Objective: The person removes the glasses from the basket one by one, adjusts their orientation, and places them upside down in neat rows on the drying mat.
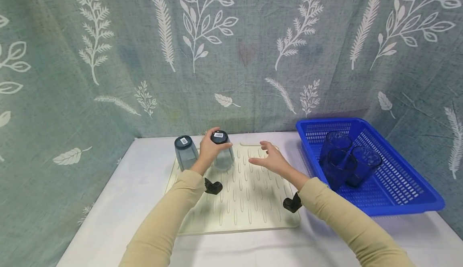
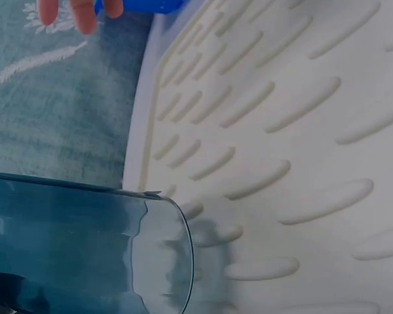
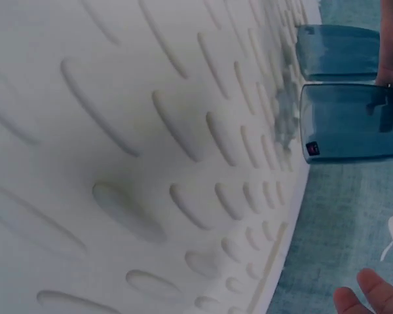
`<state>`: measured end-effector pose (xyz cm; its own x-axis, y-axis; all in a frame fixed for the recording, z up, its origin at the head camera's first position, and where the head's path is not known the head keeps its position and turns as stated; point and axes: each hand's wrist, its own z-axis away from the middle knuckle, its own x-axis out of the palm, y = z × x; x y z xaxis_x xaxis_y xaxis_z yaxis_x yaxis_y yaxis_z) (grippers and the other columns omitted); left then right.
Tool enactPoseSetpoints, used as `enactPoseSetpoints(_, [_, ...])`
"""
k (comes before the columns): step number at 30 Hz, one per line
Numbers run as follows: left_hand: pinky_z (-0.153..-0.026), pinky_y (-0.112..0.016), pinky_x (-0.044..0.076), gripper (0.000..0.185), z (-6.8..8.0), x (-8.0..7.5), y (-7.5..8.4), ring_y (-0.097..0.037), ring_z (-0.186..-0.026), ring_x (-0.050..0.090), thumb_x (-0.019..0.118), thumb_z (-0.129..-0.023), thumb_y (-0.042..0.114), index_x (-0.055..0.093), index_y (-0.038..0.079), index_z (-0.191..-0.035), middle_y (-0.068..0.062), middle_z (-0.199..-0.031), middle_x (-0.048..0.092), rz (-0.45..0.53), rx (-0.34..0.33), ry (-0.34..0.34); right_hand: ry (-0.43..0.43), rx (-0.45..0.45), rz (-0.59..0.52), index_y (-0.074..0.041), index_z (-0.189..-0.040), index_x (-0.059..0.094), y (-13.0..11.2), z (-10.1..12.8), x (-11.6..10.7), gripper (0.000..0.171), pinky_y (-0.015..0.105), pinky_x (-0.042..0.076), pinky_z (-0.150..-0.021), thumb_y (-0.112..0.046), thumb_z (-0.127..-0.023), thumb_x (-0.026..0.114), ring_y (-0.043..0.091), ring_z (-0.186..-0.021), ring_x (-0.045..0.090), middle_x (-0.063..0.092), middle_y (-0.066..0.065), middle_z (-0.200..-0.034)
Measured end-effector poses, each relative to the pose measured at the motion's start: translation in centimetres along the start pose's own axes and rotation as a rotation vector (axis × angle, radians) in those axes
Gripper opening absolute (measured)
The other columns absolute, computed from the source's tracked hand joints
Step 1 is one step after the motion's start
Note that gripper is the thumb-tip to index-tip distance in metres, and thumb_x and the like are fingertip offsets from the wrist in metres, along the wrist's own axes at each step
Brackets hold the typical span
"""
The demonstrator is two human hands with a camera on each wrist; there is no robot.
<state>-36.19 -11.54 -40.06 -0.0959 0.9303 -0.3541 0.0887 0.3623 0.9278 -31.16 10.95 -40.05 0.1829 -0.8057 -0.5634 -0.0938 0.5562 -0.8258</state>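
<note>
My left hand (image 1: 209,149) grips an upside-down bluish drinking glass (image 1: 224,160) near its dark base, thumb and fingers round it. Its rim is close over the white ribbed drying mat (image 1: 253,202), and the same glass (image 2: 65,242) fills the lower left of the left wrist view. A second glass (image 1: 186,157), also bottom up, stands to the left on the mat. Over the mat's right half, my right hand (image 1: 274,161) is held with fingers and thumb spread and nothing between them. Its fingers (image 3: 373,294) show at the lower right of the right wrist view.
To the right, a blue plastic basket (image 1: 408,170) holds three more glasses (image 1: 366,158), tinted blue in this light. A white cloth (image 1: 123,202) covers the table. Behind it hangs a green curtain (image 1: 246,90) with white leaf patterns.
</note>
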Motion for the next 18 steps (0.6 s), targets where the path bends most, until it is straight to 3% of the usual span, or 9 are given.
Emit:
enactPoseSetpoints(10, [-0.096,-0.044,0.042,0.073,-0.3,0.7,-1.1,-0.031,-0.120,0.045,0.081,-0.069,0.020,0.045,0.016,-0.132,-0.015,-0.133,0.045,-0.025,0.020,-0.001,0.011,-0.069,0.175,-0.003,-0.141,0.029,0.5,0.4,-0.7,0.083,0.054,0.034,-0.099,-0.042,-0.078,0.069,0.038,-0.127,0.034,0.036,0.020,-0.140])
enactPoseSetpoints(18, [-0.096,-0.045,0.042,0.073,-0.3,0.9,-1.4,-0.031,-0.121,0.045,0.080,-0.069,0.019,0.044,0.016,-0.133,-0.016,-0.134,0.044,-0.024,0.023,-0.016,0.003,-0.092,0.216,-0.002,-0.141,0.030,0.2,0.6,-1.2,0.084,0.054,0.031,-0.101,-0.042,-0.078,0.069,0.039,-0.129,0.032,0.036,0.020,-0.141])
